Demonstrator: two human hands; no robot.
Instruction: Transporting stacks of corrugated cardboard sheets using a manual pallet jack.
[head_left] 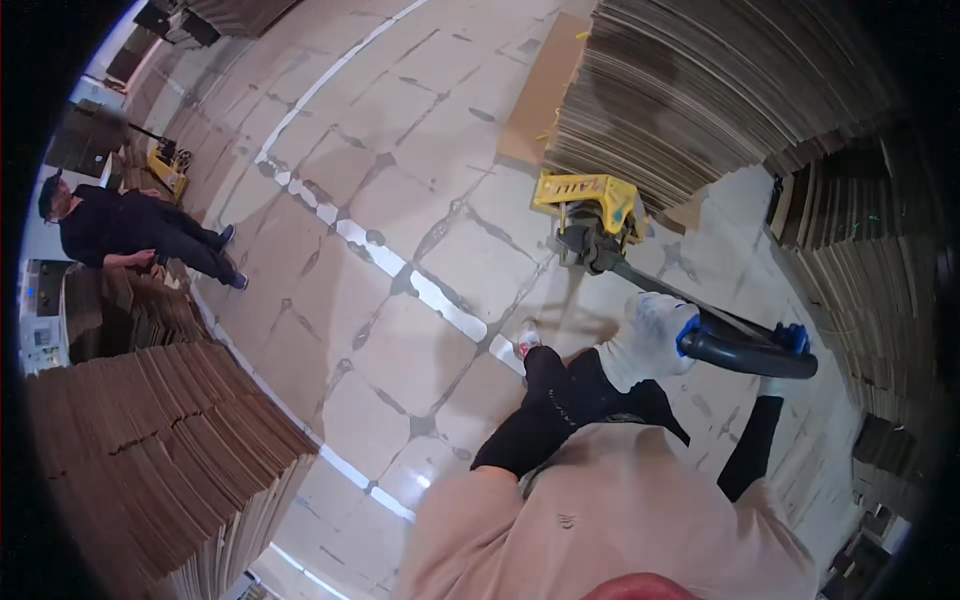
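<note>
left hand (655, 325): gloved, closed around pallet jack handle (745, 350) | right hand (795, 340): gloved, gripping same handle

floor (400, 200): tiled, white line | on it: cardboard stacks (170, 440), yellow pallet jack (590, 205)

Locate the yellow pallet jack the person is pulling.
In the head view, the yellow pallet jack sits upper right of centre, under the cardboard stack, its handle gripped by both gloved hands.

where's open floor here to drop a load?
Open: tiled floor between the white floor line and the yellow pallet jack. Crowded: cardboard stack on the jack, stacks lower left, right wall.
</note>
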